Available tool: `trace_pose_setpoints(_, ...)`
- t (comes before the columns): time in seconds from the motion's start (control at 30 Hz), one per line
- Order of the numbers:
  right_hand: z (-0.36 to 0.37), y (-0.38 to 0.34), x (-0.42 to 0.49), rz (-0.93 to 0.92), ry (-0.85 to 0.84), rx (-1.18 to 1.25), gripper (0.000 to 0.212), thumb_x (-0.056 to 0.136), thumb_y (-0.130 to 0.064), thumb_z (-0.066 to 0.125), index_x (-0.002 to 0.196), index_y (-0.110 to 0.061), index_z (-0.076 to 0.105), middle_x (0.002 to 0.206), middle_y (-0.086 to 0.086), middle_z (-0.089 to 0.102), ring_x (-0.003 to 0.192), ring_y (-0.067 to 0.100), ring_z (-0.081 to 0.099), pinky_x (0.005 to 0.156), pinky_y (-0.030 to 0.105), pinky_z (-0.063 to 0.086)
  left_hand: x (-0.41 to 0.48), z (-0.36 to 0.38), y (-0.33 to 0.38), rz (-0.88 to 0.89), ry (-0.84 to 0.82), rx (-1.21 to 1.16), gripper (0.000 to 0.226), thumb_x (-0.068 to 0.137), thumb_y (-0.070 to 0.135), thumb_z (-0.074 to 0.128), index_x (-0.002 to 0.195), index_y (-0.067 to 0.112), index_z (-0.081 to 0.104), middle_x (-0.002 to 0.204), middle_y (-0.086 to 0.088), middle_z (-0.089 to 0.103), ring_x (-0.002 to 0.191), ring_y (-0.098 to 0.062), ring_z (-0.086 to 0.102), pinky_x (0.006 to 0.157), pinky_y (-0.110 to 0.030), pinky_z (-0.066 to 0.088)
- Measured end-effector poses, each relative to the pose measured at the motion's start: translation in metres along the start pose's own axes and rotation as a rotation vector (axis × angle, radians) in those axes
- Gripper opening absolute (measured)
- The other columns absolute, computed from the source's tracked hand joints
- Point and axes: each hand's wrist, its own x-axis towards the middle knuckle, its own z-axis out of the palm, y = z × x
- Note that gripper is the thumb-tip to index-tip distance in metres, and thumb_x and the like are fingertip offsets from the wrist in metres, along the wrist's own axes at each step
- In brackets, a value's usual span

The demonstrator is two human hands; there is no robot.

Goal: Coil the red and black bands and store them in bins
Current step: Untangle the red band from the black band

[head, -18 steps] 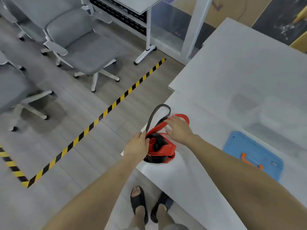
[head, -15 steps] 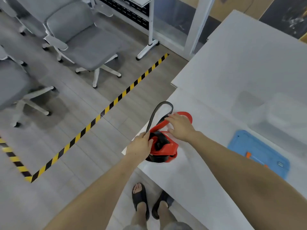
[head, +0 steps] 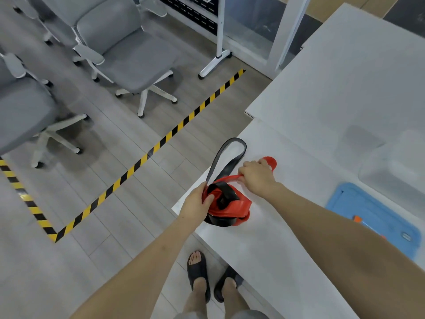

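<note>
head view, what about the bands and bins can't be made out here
- Right hand covers most of the red band's loose end; only a tip shows beyond it.
- Left hand hides its grip on the coil's near side.
- Whether the black band runs right through the coil: buried under red wraps.
- Clear bin: blurred, cut off by the right edge, contents unreadable.
- Blue lid: partly behind the right forearm.

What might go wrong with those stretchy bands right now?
The coil sits near the table's corner, so a slip of the left hand might drop it to the floor. The black band's loose loop overhangs the edge and may unwind. The red band under the right hand could snap back.
</note>
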Motion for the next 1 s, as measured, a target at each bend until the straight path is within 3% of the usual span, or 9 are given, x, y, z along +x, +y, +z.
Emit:
trace_pose_setpoints(0.1, -0.027, -0.001, -0.012, 0.039, 0.031, 0.179, 0.026, 0.104, -0.038, 0.053, 0.103, -0.022, 0.073, 0.102, -0.001, 0.065, 0.099, 0.026, 0.062, 0.098, 0.042, 0.038, -0.011, -0.004, -0.007, -0.115, -0.013, -0.105, 0.053, 0.106, 0.036, 0.053, 0.155, 0.019, 0.043, 0.153, -0.002, 0.055, 0.14, -0.024, 0.052, 0.116, -0.044, 0.045)
trace_pose_setpoints(0.17, -0.044, -0.001, -0.024, 0.044, 0.063, 0.275, 0.024, 0.105, -0.036, 0.052, 0.097, -0.023, 0.071, 0.098, -0.005, 0.063, 0.094, 0.023, 0.061, 0.099, 0.041, 0.038, -0.017, -0.004, -0.01, -0.114, -0.045, -0.151, 0.05, 0.106, 0.034, 0.053, 0.154, 0.023, 0.043, 0.152, -0.002, 0.056, 0.137, -0.023, 0.055, 0.115, -0.045, 0.047)
trace_pose_setpoints(0.3, -0.07, -0.006, -0.054, 0.069, 0.151, 0.418, 0.024, 0.104, -0.032, 0.052, 0.091, -0.022, 0.069, 0.089, -0.007, 0.071, 0.084, 0.02, 0.061, 0.088, 0.039, 0.046, -0.027, -0.005, -0.005, -0.114, -0.104, -0.178, 0.044, 0.107, 0.015, 0.051, 0.15, 0.024, 0.047, 0.133, 0.002, 0.063, 0.093, 0.005, 0.063, 0.082, -0.009, 0.048)
trace_pose_setpoints(0.37, -0.08, -0.005, -0.07, 0.111, 0.177, 0.553, 0.022, 0.105, -0.029, 0.052, 0.094, -0.019, 0.069, 0.088, -0.007, 0.068, 0.086, 0.021, 0.061, 0.081, 0.037, 0.047, -0.03, -0.005, -0.003, -0.125, -0.141, -0.199, 0.048, 0.107, 0.012, 0.051, 0.154, 0.02, 0.042, 0.132, 0.001, 0.059, 0.081, 0.014, 0.056, 0.075, -0.005, 0.044)
trace_pose_setpoints(0.47, -0.093, -0.001, -0.092, 0.156, 0.248, 0.747, 0.02, 0.106, -0.026, 0.052, 0.097, -0.018, 0.068, 0.09, -0.008, 0.066, 0.089, 0.021, 0.063, 0.081, 0.037, 0.052, -0.034, -0.004, -0.004, -0.075, -0.194, -0.165, 0.057, 0.107, 0.018, 0.053, 0.16, 0.021, 0.034, 0.156, -0.004, 0.048, 0.1, 0.004, 0.058, 0.096, -0.018, 0.039)
trace_pose_setpoints(0.6, -0.1, -0.002, -0.115, 0.169, 0.326, 0.768, 0.019, 0.108, -0.02, 0.051, 0.1, -0.016, 0.067, 0.099, -0.002, 0.069, 0.094, 0.021, 0.062, 0.086, 0.036, 0.05, -0.034, 0.001, -0.005, -0.052, -0.188, -0.149, 0.057, 0.105, 0.023, 0.055, 0.159, 0.024, 0.036, 0.16, -0.005, 0.046, 0.138, -0.02, 0.053, 0.116, -0.03, 0.039)
trace_pose_setpoints(0.8, -0.084, -0.004, -0.133, 0.343, 0.405, 1.02, 0.019, 0.108, -0.024, 0.05, 0.099, -0.019, 0.066, 0.094, -0.006, 0.068, 0.088, 0.012, 0.061, 0.081, 0.025, 0.047, -0.035, 0.007, -0.003, -0.019, -0.174, -0.089, 0.054, 0.105, 0.018, 0.055, 0.157, 0.015, 0.04, 0.156, -0.003, 0.051, 0.145, -0.02, 0.047, 0.106, -0.02, 0.033)
trace_pose_setpoints(0.9, -0.07, -0.004, -0.133, 0.437, 0.382, 1.057, 0.021, 0.108, -0.028, 0.05, 0.098, -0.021, 0.066, 0.091, -0.008, 0.067, 0.085, 0.013, 0.062, 0.079, 0.031, 0.05, -0.035, 0.01, -0.005, 0.002, -0.181, -0.044, 0.05, 0.106, 0.019, 0.054, 0.154, 0.013, 0.043, 0.154, -0.005, 0.054, 0.143, -0.019, 0.05, 0.105, -0.02, 0.034)
trace_pose_setpoints(1.0, -0.048, -0.005, -0.132, 0.552, 0.35, 0.995, 0.018, 0.108, -0.03, 0.049, 0.106, -0.019, 0.063, 0.097, -0.002, 0.068, 0.094, 0.022, 0.064, 0.079, 0.033, 0.044, -0.035, 0.015, -0.003, 0.055, -0.187, 0.013, 0.046, 0.106, 0.023, 0.054, 0.151, 0.013, 0.049, 0.152, -0.005, 0.053, 0.139, -0.019, 0.052, 0.105, -0.02, 0.035)
